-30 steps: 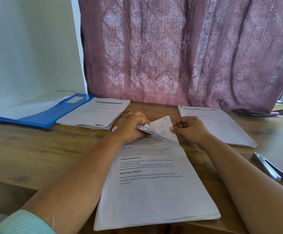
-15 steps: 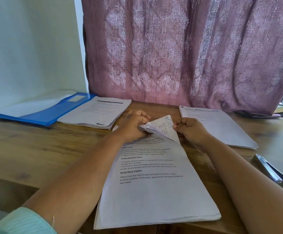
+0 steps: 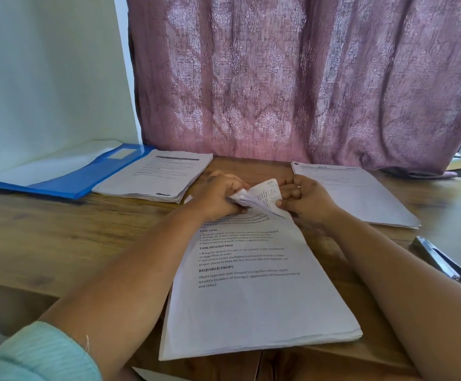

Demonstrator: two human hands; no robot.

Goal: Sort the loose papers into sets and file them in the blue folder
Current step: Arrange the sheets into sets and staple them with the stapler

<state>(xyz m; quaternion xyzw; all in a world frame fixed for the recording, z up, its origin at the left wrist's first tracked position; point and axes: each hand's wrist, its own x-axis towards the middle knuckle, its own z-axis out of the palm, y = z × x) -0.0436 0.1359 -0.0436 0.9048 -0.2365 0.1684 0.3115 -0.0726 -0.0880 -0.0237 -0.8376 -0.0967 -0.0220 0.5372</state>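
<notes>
A thick stack of printed papers (image 3: pixel 254 298) lies in front of me on the wooden table. At its far end, several top-right page corners (image 3: pixel 262 198) are folded back. My left hand (image 3: pixel 215 198) pinches those curled corners from the left. My right hand (image 3: pixel 303 200) pinches the same lifted corner from the right, near a handwritten circled mark. A second paper stack (image 3: pixel 155 177) lies at the back left, and a thinner set of papers (image 3: pixel 353 191) lies at the back right. The blue folder (image 3: pixel 67 174) lies open at the far left.
A stapler (image 3: pixel 443 261) lies on the table's right side by my right forearm. A pink patterned curtain (image 3: pixel 306 78) hangs behind the table, with a white wall (image 3: pixel 45 72) to its left. The table's front edge runs under the near stack.
The view has shifted slightly. The lifted corners are curled further back and my right fingers have moved closer along the folded corner. The stacks and folder stay put.
</notes>
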